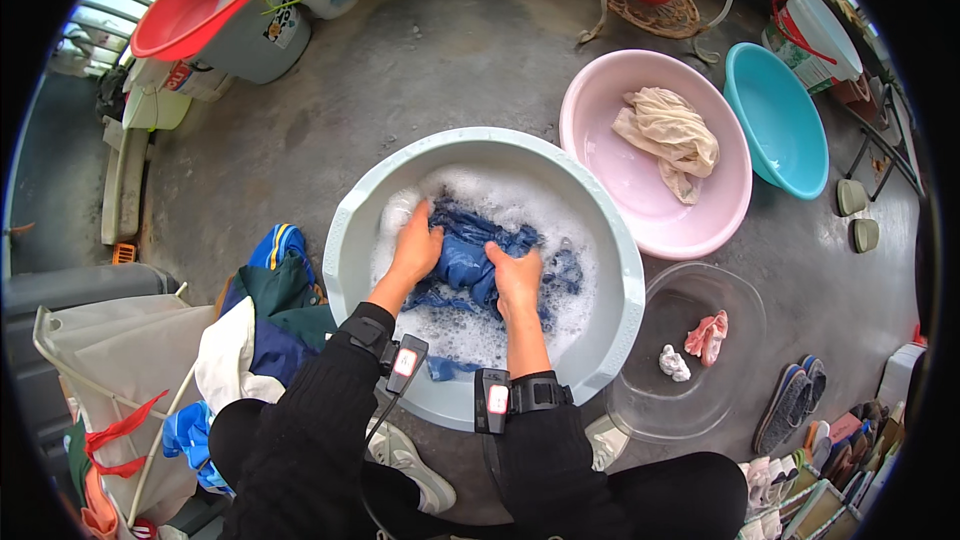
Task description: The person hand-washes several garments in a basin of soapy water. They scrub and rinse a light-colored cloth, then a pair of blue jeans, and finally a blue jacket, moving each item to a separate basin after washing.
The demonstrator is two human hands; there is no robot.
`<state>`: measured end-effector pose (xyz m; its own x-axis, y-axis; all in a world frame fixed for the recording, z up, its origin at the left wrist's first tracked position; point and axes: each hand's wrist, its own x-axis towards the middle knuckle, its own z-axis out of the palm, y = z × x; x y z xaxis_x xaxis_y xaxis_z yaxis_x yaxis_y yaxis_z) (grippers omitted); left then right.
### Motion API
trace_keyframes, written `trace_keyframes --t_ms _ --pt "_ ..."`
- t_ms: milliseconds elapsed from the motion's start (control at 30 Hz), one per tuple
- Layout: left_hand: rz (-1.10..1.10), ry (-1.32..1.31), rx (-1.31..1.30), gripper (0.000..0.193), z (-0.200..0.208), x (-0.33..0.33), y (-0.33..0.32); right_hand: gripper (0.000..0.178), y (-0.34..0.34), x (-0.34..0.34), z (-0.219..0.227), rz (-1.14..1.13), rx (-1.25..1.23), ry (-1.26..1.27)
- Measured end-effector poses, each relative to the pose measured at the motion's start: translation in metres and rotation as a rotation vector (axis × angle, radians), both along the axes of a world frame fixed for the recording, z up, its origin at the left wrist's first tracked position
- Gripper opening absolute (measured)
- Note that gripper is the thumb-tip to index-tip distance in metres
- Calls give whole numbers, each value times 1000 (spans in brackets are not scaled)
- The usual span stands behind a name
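Soapy water with white foam fills a large pale grey-blue basin (345, 340) on the floor in front of me. A wet, crumpled blue garment (465, 258) lies bunched up in the suds. My left hand (414, 248) grips its left side, with the fingertips partly hidden in cloth and foam. On the right side, my right hand (518, 282) is closed on the same garment, thumb on top. Part of the blue cloth floats near the basin's lower edge. Both wrists carry strapped devices with lit windows.
At right stand a pink basin (590, 145) with a beige cloth (670, 135), a turquoise basin (765, 120) and a transparent tub (735, 380) holding small white and pink cloths. A pile of clothes (285, 305) and a fabric hamper (120, 350) sit at left. Slippers (785, 405) lie lower right.
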<state>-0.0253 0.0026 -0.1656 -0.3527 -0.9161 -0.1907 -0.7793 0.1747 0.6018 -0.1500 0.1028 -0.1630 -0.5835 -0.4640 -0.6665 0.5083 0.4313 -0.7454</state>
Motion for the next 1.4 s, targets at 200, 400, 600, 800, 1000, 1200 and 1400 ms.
trace_keyframes --t_ms 200,400,600,800,1000,1200,1400 --pt "-91 -359 -18 47 -39 3 -12 45 -6 12 -1 294 224 350" --pt "213 448 190 53 37 -23 32 58 -5 7 38 -283 -303 -437" --pt "107 34 42 24 114 -55 67 75 -13 14 64 -99 -207 -411" --pt "-59 113 -48 25 125 -64 76 70 1 11 76 -54 -194 -641" --pt "-54 90 -138 24 125 -74 86 36 10 6 75 -35 -361 -621" --pt "56 -8 -121 21 124 -74 75 29 15 8 67 36 -367 -458" --pt "68 -36 -222 23 129 -78 75 25 21 4 64 -58 -370 -513"
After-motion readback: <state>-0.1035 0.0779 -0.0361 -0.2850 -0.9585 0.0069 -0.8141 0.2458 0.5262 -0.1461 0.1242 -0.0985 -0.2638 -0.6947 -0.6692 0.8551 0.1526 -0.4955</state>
